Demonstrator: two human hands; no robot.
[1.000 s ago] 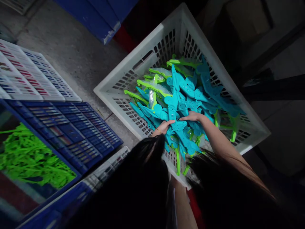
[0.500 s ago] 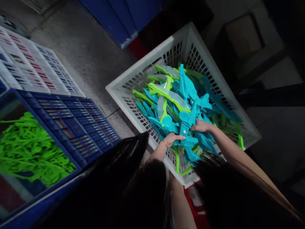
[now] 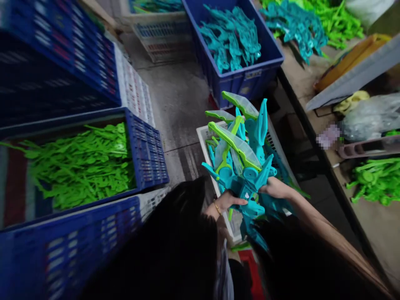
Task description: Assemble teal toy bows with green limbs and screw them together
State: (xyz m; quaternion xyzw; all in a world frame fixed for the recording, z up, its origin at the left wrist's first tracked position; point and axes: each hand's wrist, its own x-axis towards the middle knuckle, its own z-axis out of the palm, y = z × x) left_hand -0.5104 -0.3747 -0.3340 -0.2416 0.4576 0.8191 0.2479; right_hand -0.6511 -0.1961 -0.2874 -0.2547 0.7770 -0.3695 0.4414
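My left hand (image 3: 229,201) is closed on the near left side of a turquoise plastic toy part (image 3: 246,187), thumb laid across it. From the right, my right hand (image 3: 275,187) grips the same cluster; its fingertips are hidden behind the plastic. Several lime-edged translucent blades (image 3: 239,146) stick up from the held bunch. How many pieces are joined or stacked there I cannot tell. Directly beneath is a white slatted crate (image 3: 202,132) with more turquoise and lime pieces, largely covered by the bunch.
To my left, a blue crate (image 3: 150,146) holds lime-green parts (image 3: 84,166). Ahead stands a blue bin (image 3: 243,79) of turquoise parts (image 3: 231,37). On the right, a table (image 3: 368,233) carries green and turquoise piles and a plastic bag (image 3: 362,121). Dark hair hides the bottom.
The view has swung up, bringing the blue bin and the table into sight. Both hands keep their hold on the turquoise bunch, which now stands higher above the white crate.
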